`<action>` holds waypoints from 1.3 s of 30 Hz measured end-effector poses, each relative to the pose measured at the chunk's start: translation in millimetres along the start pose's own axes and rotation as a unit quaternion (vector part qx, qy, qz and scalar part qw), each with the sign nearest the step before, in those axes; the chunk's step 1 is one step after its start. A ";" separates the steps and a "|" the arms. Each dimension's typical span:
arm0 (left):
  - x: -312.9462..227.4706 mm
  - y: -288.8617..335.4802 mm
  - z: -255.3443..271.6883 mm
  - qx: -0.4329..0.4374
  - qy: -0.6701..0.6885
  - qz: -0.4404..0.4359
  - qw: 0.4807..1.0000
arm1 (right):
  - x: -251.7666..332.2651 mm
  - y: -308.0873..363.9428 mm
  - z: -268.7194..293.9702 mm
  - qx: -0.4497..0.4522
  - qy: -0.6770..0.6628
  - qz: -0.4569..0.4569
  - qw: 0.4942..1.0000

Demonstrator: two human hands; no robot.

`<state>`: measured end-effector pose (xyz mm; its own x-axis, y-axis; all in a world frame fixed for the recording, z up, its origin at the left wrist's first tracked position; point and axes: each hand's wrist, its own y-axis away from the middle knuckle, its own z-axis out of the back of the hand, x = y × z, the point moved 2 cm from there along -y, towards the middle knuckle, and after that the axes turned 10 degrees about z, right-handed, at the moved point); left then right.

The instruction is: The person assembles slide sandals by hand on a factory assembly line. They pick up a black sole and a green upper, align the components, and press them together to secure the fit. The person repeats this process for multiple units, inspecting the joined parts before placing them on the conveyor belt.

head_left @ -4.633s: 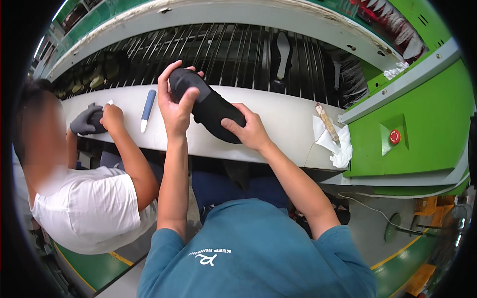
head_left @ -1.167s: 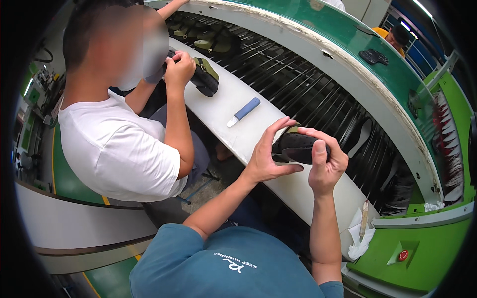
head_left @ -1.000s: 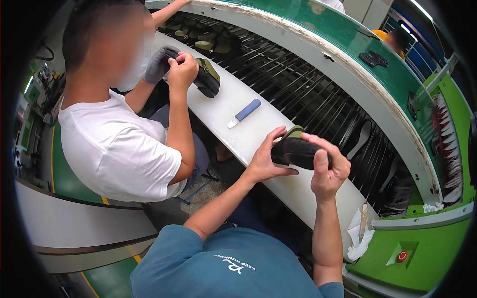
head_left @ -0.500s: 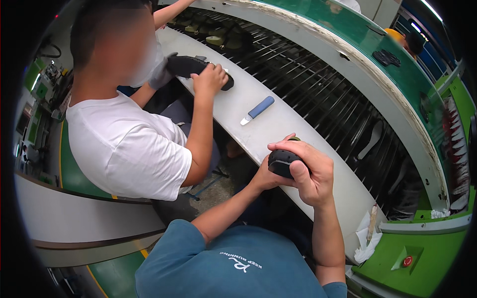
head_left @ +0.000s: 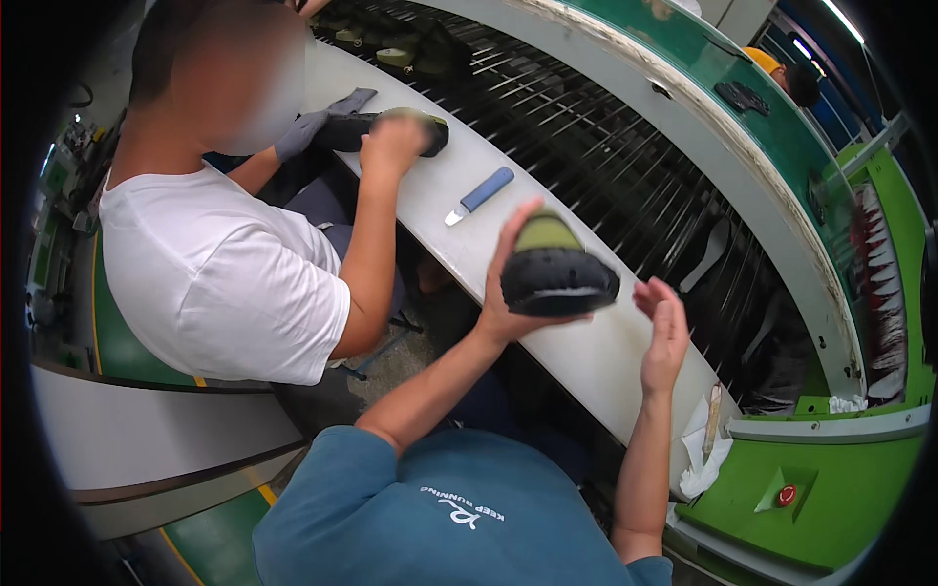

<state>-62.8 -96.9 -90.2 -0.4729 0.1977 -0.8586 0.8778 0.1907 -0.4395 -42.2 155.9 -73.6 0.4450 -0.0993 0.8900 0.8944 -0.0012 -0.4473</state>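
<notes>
Curved white worktop [head_left: 586, 352] runs diagonally through the view, with a dark slatted conveyor [head_left: 606, 156] beyond it and green machine panels [head_left: 831, 488] at the far right.

My left hand [head_left: 508, 283] holds a dark shoe [head_left: 559, 273] with an olive upper, lifted above the worktop edge; fingers wrap its near side, thumb over the top. My right hand [head_left: 664, 337] is open, palm toward the shoe, just beside it but not touching.

Shoe orientation: sole faces toward me and slightly down, olive upper on top. I judge its long axis runs away from the camera, so one rounded end shows; I cannot tell heel from toe.

Risk, as I judge it: a one-handed hold on the shoe's side is thin. A twist of the wrist could roll it out of my fingers onto the worktop or down into the gap at my knees.

Also here: a blue-handled knife [head_left: 479, 193] lying on the worktop, well apart from my hands. A co-worker in a white shirt [head_left: 215, 273] presses another dark shoe [head_left: 391, 129] against the worktop. Crumpled cloth [head_left: 705, 459] lies near the worktop's right end.
</notes>
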 end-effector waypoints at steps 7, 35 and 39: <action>-103.2 -210.8 -21.3 -0.193 -0.113 -0.257 0.940 | -66.7 55.4 43.4 -0.048 0.135 -0.030 0.989; -69.1 -338.9 -153.7 -0.033 -0.479 -0.157 0.863 | -50.3 47.9 30.3 -0.074 0.089 -0.009 0.993; -74.3 -186.4 -152.4 -0.031 -0.106 -0.106 0.988 | -58.4 55.4 54.0 -0.074 0.016 -0.052 0.996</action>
<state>-203.0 -0.6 95.8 -0.6137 -0.0579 -0.7874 0.7508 0.2656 -0.6047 -16.2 215.3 -145.6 0.3458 -0.1224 0.9303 0.9183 -0.1594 -0.3623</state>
